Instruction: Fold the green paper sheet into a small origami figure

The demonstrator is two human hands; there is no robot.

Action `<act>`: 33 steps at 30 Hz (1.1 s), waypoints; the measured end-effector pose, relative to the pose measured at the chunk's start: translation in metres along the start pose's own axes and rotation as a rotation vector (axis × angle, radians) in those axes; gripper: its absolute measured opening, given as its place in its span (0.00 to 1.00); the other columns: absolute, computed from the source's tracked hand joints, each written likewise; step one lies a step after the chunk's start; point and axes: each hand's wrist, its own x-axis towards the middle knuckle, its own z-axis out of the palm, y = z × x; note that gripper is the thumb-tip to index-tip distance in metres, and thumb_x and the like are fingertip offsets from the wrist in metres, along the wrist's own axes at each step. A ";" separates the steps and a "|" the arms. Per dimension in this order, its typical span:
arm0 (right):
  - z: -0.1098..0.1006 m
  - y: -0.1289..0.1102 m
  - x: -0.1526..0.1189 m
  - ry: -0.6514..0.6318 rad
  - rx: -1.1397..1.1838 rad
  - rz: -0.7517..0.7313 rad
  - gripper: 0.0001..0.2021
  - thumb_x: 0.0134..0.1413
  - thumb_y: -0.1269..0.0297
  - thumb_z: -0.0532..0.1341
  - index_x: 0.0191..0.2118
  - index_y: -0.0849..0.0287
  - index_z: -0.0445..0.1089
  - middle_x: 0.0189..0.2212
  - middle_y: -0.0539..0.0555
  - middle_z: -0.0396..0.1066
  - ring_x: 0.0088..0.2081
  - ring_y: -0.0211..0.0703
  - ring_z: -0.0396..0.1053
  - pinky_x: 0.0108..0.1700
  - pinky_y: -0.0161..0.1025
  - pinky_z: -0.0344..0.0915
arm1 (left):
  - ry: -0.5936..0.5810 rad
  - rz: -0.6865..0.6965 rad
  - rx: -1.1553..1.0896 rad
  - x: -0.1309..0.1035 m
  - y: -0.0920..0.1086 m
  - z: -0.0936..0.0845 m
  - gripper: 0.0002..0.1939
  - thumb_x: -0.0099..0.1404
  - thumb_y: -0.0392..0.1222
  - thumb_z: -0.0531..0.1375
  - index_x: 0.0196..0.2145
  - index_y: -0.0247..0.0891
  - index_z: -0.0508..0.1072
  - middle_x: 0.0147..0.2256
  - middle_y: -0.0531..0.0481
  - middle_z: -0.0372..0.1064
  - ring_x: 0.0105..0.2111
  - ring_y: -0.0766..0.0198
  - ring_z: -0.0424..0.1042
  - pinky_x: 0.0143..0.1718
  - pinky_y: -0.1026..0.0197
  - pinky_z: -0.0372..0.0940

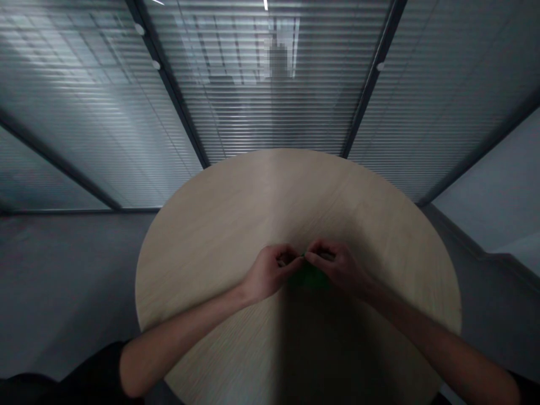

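Over the middle of the round table, my left hand (270, 271) and my right hand (335, 264) meet with their fingertips almost touching. Both are closed in a pinch. Between the fingertips shows a tiny dark bit, too small to name. Just below the fingers is a dark green patch (310, 277) in shadow. I cannot tell whether it hangs from the fingers or lies on the wood, nor what kind of thing it is.
The round light-wood table (202, 225) fills the centre, with a dark shadow across its near part. Behind it stand glass panels with blinds (270, 118) between dark frames (181, 107). Grey floor (84, 264) surrounds the table, and a pale wall (498, 185) rises at the right.
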 end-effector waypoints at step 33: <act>0.002 0.027 0.016 -0.001 -0.505 -0.330 0.06 0.61 0.69 0.63 0.31 0.57 0.71 0.31 0.53 0.76 0.36 0.45 0.72 0.43 0.43 0.66 | -0.112 0.426 1.136 -0.059 -0.009 0.028 0.34 0.68 0.60 0.65 0.63 0.36 0.71 0.61 0.32 0.69 0.60 0.37 0.69 0.60 0.35 0.68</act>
